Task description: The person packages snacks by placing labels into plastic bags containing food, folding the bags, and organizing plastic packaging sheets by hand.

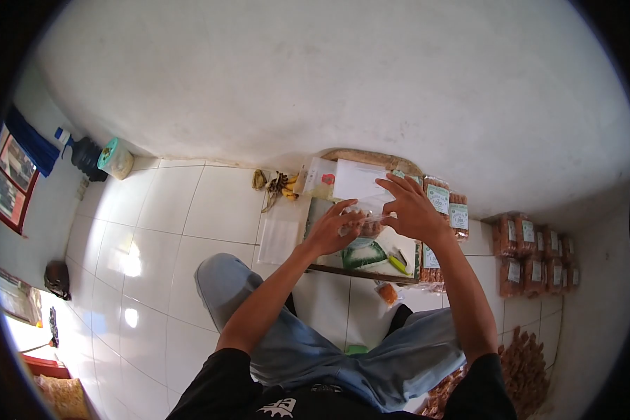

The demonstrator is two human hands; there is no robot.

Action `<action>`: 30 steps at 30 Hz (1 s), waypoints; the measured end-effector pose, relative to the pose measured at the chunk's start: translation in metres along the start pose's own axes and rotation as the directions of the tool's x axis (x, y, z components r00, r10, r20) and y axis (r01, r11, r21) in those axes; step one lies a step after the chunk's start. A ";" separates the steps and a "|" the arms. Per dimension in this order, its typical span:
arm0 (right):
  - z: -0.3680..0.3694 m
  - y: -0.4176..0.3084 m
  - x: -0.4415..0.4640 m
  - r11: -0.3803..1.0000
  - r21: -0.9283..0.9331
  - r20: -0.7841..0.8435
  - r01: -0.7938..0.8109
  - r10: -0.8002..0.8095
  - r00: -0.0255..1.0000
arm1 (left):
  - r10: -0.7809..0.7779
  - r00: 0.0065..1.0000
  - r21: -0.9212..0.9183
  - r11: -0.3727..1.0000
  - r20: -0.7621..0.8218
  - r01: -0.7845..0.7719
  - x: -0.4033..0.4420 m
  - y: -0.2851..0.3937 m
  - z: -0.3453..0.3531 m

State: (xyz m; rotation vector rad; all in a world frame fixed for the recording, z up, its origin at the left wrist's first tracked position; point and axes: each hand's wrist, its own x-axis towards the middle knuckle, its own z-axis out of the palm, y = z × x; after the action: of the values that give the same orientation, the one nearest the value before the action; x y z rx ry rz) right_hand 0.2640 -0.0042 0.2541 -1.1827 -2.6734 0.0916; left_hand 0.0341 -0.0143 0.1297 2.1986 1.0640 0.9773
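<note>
From the head view we see a crinkled, clear plastic bag (pixel 372 229) with brownish contents at the frame's centre, above a low, flat-topped table (pixel 407 246). Our left hand (pixel 334 229) grasps its left side; our right hand (pixel 414 210), fingers spread, meets its right edge, though we cannot tell whether it pinches. Labelled, glossy packs (pixel 437 197) stand right of centre.
</note>
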 end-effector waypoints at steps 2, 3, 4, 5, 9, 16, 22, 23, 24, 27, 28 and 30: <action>0.002 0.007 0.002 0.983 0.186 0.035 -0.011 0.005 0.999 | -0.093 0.995 -0.090 0.991 0.030 0.095 0.001 0.003 -0.002; 0.001 0.005 0.002 0.983 0.186 0.034 -0.009 0.003 0.999 | -0.093 0.995 -0.089 0.992 0.029 0.095 0.001 0.003 -0.002; -0.002 0.001 0.002 0.971 0.225 0.049 -0.076 0.067 0.997 | -0.064 0.998 -0.075 0.995 0.012 0.064 0.001 0.003 -0.003; -0.004 -0.002 0.002 0.954 0.263 0.066 -0.143 0.130 0.989 | -0.035 0.999 -0.061 0.998 -0.004 0.035 0.001 0.002 -0.004; -0.009 -0.001 0.008 0.951 0.231 0.131 -0.208 0.181 0.975 | -0.019 0.999 -0.038 0.999 0.033 0.021 0.003 -0.004 -0.004; -0.009 -0.001 0.010 0.818 0.461 0.108 -0.344 0.333 0.937 | 0.023 1.000 -0.039 0.999 0.009 -0.022 0.006 -0.008 -0.010; 0.012 0.018 -0.010 0.816 0.549 0.026 -0.178 0.196 0.980 | -0.052 0.999 -0.094 0.994 -0.014 0.050 0.003 -0.012 -0.013; 0.023 0.021 -0.014 0.851 0.504 -0.006 -0.144 0.170 0.985 | -0.074 0.997 -0.100 0.992 -0.017 0.072 0.002 -0.012 -0.013; 0.027 0.021 -0.013 0.852 0.505 -0.006 -0.142 0.168 0.986 | -0.074 0.997 -0.099 0.992 -0.018 0.072 0.001 -0.012 -0.013; 0.047 0.019 -0.012 0.700 0.617 0.197 -0.359 0.305 0.932 | -0.080 0.996 -0.092 0.993 -0.025 0.077 -0.002 -0.012 -0.015; 0.060 0.022 -0.012 0.700 0.619 0.197 -0.357 0.302 0.933 | -0.085 0.995 -0.131 0.988 -0.045 0.078 -0.002 -0.010 -0.016; 0.076 0.021 -0.013 0.518 0.808 0.121 -0.280 0.320 0.940 | -0.091 0.994 -0.169 0.983 -0.066 0.079 -0.003 -0.005 -0.019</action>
State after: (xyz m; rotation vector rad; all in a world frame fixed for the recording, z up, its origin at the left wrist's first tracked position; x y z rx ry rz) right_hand 0.2708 0.0033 0.1749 -1.2185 -1.8792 1.2111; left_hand 0.0159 -0.0115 0.1366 1.9809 1.0606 1.0759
